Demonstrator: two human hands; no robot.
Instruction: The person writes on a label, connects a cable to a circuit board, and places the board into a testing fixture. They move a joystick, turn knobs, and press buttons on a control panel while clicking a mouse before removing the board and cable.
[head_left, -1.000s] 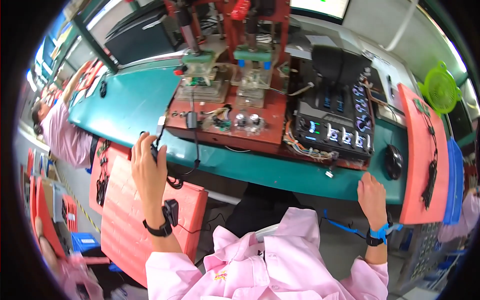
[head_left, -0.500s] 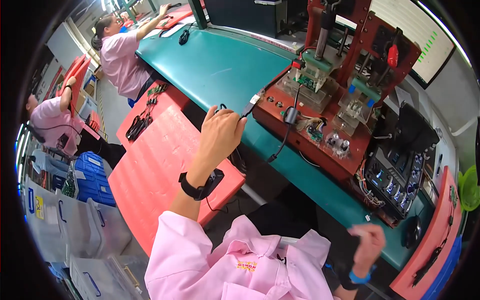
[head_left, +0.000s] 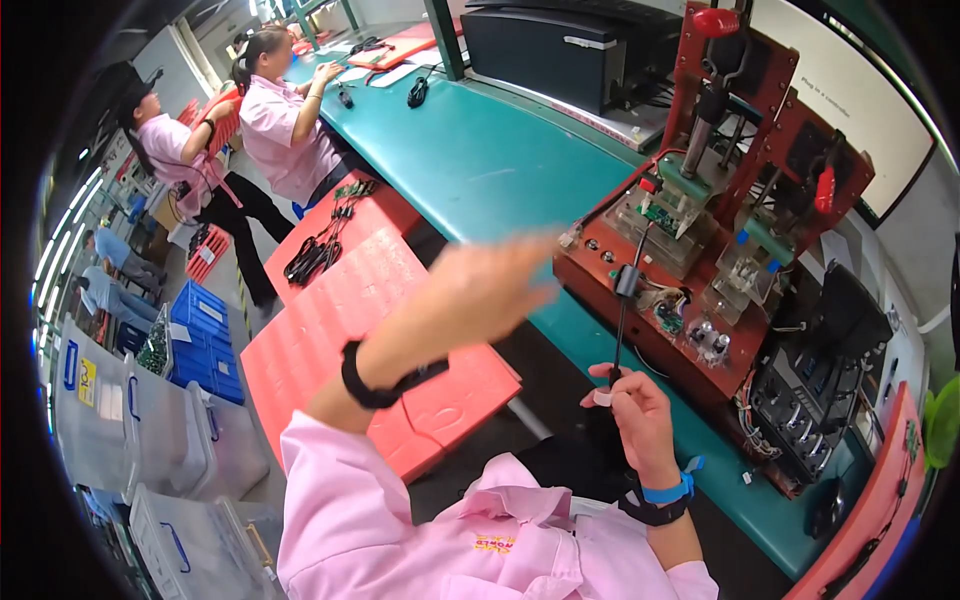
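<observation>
- Nearest me is my own pink shirt (head_left: 540, 545), its sleeves reaching down both arms.
- My right hand (head_left: 642, 412) has its fingers closed on the lower end of a black cable (head_left: 620, 335); a small pale piece shows at the fingertips, too hidden to make out. A blue band (head_left: 668, 490) circles that wrist.
- My left hand (head_left: 490, 295) is blurred, raised in front of the table edge with its fingers toward the red fixture; I cannot tell whether it is open or grips anything. I wear a black band (head_left: 355, 375) on that wrist.
- A pink foam board (head_left: 320, 350) lies beyond my left forearm.
- The black cable runs up from my right hand through a dark bead (head_left: 627, 281) to a green circuit board (head_left: 658, 217) in a clear holder on the red fixture (head_left: 588, 272).
- Right of the fixture sit a black control box (head_left: 800, 400) with knobs and a black mouse (head_left: 828, 508).
- Farther left, bundled black cables (head_left: 312, 260) lie on a second foam board (head_left: 375, 215).
- The green table (head_left: 520, 160) stretches away to a black case (head_left: 545, 55).
- Two co-workers in pink, one seated (head_left: 285, 135) and one standing (head_left: 175, 150), are farthest off.
</observation>
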